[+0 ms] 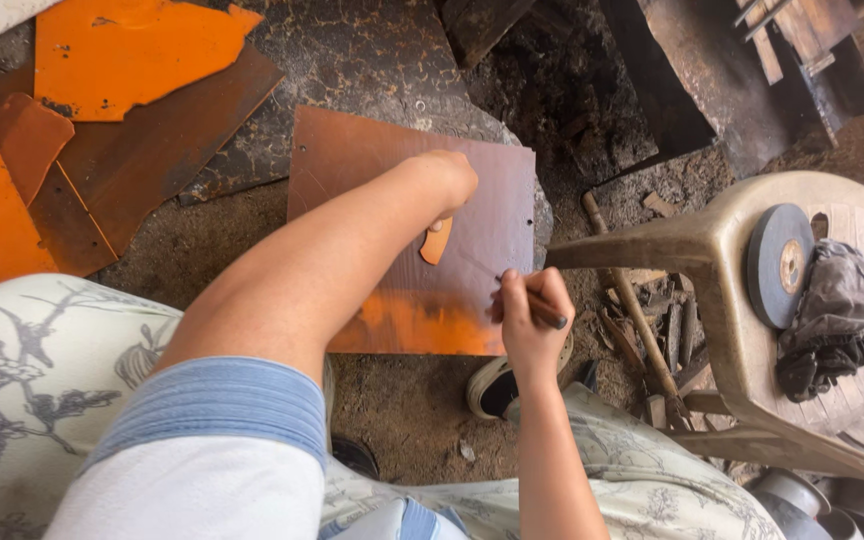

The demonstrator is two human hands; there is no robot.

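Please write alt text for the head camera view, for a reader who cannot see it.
Seen from above, a person's left hand presses a small orange template onto a square rusty metal sheet on the dirt floor, while the right hand holds a thin marking tool against the sheet. A plastic stool to the right carries a grinding wheel and a dark rag.

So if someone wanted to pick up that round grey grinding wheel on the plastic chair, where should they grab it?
Probably by its upper rim, from above. The grey grinding wheel stands tilted on edge on the plastic chair, with a crumpled dark cloth apparently against its right face. The top edge is bare, so fingers can pinch across both flat faces there.
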